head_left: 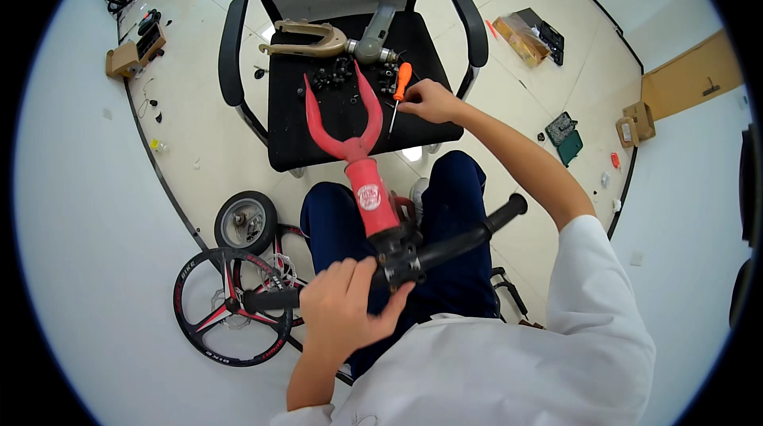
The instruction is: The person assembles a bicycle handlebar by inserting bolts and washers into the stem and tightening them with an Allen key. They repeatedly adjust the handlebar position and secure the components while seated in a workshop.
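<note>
"On the black chair [294,136], what's there?"
"An orange screwdriver [403,78]. The right hand [431,101] is just beside it; I can't tell if it's pinching anything."
"And the left hand [338,307]?"
"Holding the handlebar [457,249], over the legs [463,195]."

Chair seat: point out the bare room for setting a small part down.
The seat looks bare at front left, between the red fork and left edge, and front right, bounded by the screwdriver, right hand and front edge. Its back half is crowded: tan fork, grey part, small black pieces.
</note>
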### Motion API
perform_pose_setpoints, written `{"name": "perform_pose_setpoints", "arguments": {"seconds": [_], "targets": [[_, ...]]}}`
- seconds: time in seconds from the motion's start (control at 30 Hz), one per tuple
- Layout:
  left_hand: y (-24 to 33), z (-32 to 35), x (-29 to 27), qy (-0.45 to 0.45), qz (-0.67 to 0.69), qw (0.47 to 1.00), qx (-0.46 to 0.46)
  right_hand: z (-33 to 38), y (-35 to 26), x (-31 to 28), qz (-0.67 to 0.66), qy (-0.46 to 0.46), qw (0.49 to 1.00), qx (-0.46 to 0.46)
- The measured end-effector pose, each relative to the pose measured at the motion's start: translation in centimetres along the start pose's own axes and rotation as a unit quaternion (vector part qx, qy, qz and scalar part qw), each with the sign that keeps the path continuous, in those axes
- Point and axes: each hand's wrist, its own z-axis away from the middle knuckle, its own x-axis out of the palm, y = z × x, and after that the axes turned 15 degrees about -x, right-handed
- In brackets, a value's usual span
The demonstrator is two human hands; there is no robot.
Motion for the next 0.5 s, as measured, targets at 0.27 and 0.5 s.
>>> {"name": "perform_pose_setpoints", "arguments": {"seconds": [0.27, 0.5], "targets": [[-0.1, -0.1, -1.1, -0.033, -0.001, 0.999, -0.024, -8.6, 4.0, 5.5, -0.117, -0.022, 0.992, 0.035], [-0.4, -0.2, -1.1, -0.06, 0.005, 0.997, -0.039, -9.1, 4.1, 7.1, -0.154, 0.073, 0.984, 0.043]]}}
